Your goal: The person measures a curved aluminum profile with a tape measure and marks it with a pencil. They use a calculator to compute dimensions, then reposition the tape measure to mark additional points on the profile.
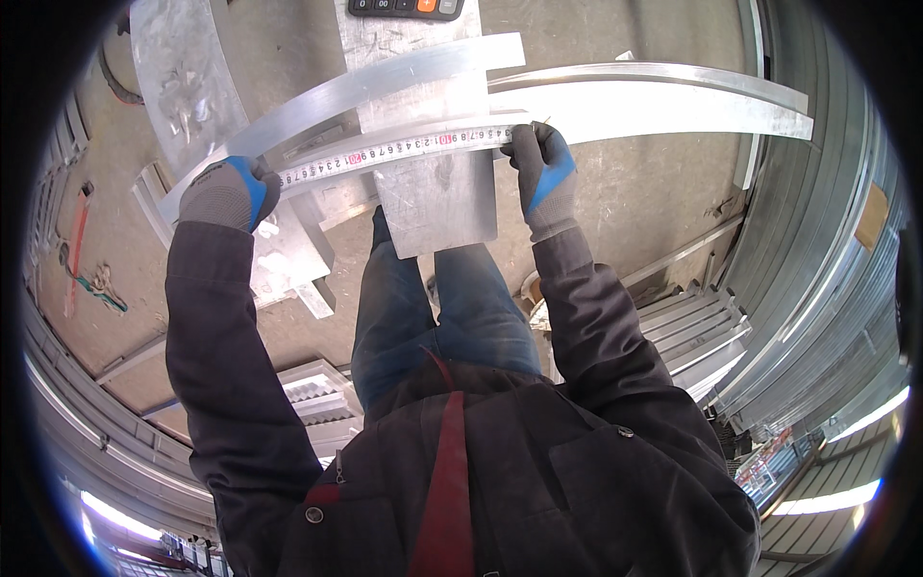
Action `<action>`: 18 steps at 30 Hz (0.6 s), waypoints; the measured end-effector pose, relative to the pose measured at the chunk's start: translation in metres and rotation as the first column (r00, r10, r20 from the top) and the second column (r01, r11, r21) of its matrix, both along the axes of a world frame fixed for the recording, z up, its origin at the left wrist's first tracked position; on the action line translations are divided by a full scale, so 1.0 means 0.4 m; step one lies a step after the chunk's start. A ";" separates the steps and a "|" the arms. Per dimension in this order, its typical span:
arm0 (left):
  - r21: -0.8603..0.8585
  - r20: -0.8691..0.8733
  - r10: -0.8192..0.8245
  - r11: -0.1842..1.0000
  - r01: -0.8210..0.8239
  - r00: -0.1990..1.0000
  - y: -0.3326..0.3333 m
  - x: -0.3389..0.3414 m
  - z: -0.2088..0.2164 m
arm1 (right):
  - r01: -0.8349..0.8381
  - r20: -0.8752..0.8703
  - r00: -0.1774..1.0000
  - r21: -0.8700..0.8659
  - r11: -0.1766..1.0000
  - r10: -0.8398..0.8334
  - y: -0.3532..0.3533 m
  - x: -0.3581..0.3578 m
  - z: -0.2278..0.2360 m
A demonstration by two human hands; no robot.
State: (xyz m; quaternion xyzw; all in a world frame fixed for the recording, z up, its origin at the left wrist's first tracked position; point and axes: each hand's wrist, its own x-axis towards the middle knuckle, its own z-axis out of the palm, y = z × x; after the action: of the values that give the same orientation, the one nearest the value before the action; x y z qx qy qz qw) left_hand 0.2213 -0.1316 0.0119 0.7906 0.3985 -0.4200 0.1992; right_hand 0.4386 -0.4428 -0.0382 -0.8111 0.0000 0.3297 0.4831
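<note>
L hand: left hand [229, 194] grips tape [404, 148], left end | right hand [544, 175] pinches right end | metal bar [663, 112] alongside | risk: slackened grip could skew tape

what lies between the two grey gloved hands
In the head view, a white measuring tape stretches between the left hand and right hand, crossing above a flat silver metal plate.
</note>
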 end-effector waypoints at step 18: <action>-0.007 0.061 0.027 1.000 -0.027 0.998 -0.002 -0.016 0.000 | 0.040 -0.030 0.999 0.028 0.999 -0.039 -0.002 -0.002 -0.008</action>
State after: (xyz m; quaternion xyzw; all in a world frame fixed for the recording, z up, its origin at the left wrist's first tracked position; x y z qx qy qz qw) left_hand 0.2147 -0.1326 0.0119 0.7971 0.4015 -0.3942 0.2194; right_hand 0.4376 -0.4437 -0.0415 -0.7989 0.0183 0.3320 0.5012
